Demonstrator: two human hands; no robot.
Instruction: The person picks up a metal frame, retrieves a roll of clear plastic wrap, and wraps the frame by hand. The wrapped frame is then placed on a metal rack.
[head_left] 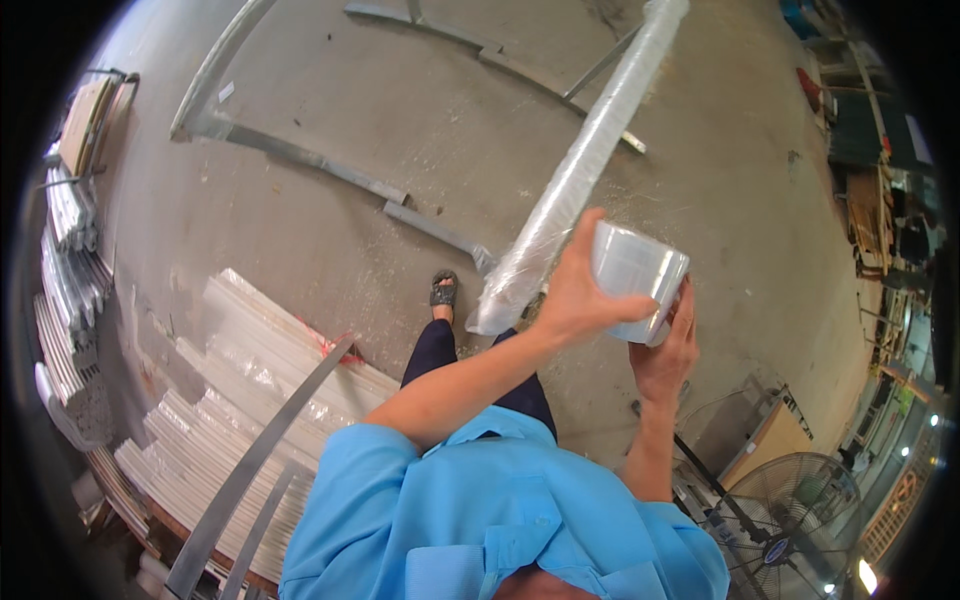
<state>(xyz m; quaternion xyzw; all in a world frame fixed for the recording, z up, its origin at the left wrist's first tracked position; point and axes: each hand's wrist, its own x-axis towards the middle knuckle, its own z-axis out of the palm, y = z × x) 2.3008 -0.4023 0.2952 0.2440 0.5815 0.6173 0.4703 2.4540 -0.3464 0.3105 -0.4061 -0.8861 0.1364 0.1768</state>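
Note:
A roll of clear stretch film [632,268] is held up in front of me, between both hands. My left hand [580,292] grips its left side, with fingers along the top and the thumb across the near edge. At its right end, my right hand [667,360] is closed around the near side from below; some of those fingers are hidden behind the roll. Just left of the roll, a long bundle wrapped in clear film [580,175] slants away from me, its near end by my legs.
Grey metal rails [310,160] stand low across the concrete floor ahead. Stacks of long white profiles [215,430] lie at the lower left, with a metal bar [255,465] crossing above them. A black fan [785,520] stands at the lower right near a leaning board [770,440].

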